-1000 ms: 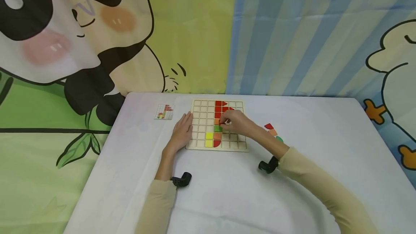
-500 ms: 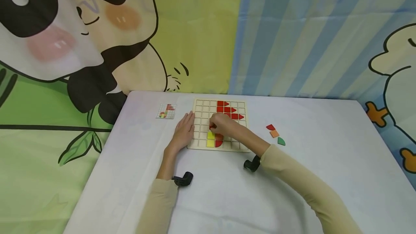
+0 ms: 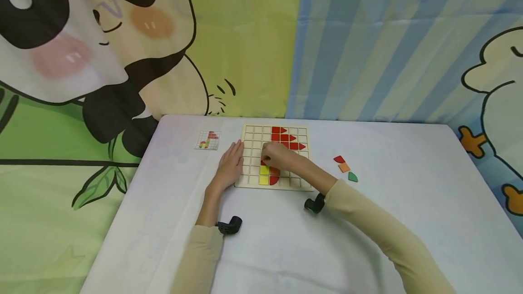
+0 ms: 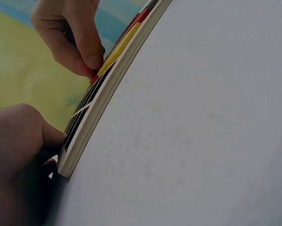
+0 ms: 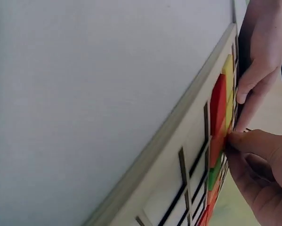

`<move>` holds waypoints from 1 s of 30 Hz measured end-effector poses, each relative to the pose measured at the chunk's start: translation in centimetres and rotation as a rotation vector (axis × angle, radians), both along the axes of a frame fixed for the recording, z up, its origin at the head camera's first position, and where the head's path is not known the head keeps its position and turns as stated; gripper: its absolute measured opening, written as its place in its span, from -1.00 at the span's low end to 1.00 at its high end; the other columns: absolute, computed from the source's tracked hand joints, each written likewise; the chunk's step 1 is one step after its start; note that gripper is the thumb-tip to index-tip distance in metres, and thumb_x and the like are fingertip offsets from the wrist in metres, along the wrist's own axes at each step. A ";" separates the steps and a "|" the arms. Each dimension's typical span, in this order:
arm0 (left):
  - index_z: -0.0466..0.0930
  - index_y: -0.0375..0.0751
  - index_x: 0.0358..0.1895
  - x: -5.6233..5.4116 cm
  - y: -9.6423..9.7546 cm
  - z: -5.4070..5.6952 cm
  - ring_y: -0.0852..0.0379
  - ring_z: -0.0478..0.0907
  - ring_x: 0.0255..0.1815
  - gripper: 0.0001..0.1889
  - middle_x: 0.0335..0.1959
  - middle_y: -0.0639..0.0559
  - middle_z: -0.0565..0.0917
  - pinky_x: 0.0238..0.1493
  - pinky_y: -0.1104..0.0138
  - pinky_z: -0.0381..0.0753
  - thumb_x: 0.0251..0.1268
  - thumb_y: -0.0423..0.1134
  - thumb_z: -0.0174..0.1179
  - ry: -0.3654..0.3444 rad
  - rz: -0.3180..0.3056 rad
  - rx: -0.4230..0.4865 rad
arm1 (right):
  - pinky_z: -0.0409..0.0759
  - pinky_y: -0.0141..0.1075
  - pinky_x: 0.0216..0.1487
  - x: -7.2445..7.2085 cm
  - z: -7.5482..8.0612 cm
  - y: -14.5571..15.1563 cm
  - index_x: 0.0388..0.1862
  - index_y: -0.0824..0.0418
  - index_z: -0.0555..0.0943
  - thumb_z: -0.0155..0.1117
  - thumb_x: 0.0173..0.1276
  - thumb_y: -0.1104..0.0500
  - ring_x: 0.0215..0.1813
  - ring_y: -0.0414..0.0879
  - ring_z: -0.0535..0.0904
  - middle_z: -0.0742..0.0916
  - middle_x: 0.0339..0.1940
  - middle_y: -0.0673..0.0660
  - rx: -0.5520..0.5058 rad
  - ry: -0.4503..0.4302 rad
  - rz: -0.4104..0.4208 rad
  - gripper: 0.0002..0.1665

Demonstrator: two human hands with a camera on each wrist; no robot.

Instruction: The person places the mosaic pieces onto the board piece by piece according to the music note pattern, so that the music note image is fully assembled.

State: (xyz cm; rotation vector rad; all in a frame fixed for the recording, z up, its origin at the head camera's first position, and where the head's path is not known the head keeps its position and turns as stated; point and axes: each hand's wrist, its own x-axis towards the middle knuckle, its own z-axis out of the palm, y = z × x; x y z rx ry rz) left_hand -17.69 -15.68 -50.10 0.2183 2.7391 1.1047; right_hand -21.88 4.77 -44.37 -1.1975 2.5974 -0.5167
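A wooden grid board (image 3: 251, 153) lies on the table with coloured tiles set in its squares. My right hand (image 3: 278, 155) pinches a small red tile (image 4: 93, 79) between thumb and fingertips, low over the grid beside the upper yellow tile (image 3: 264, 170). Its exact shape is mostly covered by the fingers. Against the board's left edge rests my left hand (image 3: 230, 164), fingers extended. Red tiles (image 3: 282, 138) form rows at the top of the board. A red rounded tile (image 3: 274, 180) sits near the bottom, and a green one (image 5: 214, 176) shows in the right wrist view.
Left of the board lies a small pattern card (image 3: 207, 140) printed with a coloured grid. To the right are a loose red tile (image 3: 339, 159), an orange tile (image 3: 344, 167) and a green tile (image 3: 352, 177). A cartoon cloth hangs behind the table.
My right hand has moved left and slightly down across the board with the red tile, uncovering the red rows. Over the last half second it stays almost still. My left hand keeps its place.
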 end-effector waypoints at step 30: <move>-0.10 -0.25 0.68 -0.3 -0.3 -0.3 -0.06 -0.31 0.76 -0.39 0.75 -0.08 -0.13 0.72 -0.03 -0.31 0.70 -0.21 -0.28 -0.024 -0.012 -0.016 | 0.75 -0.06 -0.07 8.9 -1.5 23.0 0.05 0.49 0.73 0.41 0.21 0.54 0.07 0.29 0.69 0.71 0.13 0.40 -0.040 0.107 -0.290 -0.61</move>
